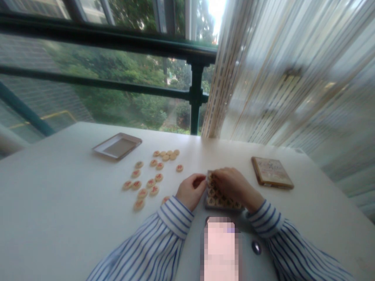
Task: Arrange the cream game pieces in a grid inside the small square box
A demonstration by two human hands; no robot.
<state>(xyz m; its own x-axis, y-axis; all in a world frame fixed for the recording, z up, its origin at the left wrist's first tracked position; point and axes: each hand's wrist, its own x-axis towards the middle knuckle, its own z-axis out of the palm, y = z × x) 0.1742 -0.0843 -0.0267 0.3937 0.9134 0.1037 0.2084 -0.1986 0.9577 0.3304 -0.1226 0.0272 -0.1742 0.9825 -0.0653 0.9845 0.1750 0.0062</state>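
Note:
A shallow box [224, 210] holds rows of round wooden Chinese chess pieces [212, 201] with dark characters. At its left edge is my left hand [191, 191], the fingers curled in and the tips touching the rim. My right hand [231, 185] reaches over the box from the right and hides much of what lies inside. Its bent fingers close together on a piece at the far left corner, though that piece is mostly hidden. Left of my hands, red-marked Chinese chess pieces [142, 193] lie scattered, and several blank-faced ones [165, 157] cluster farther back.
An open tray-like lid [135, 145] lies at the back left of the white table [73, 203]. On the right is a flat printed box [274, 171]. A small shiny dark oval object [256, 247] sits near my right sleeve. A railing [196, 93] and string curtain [228, 70] stand behind.

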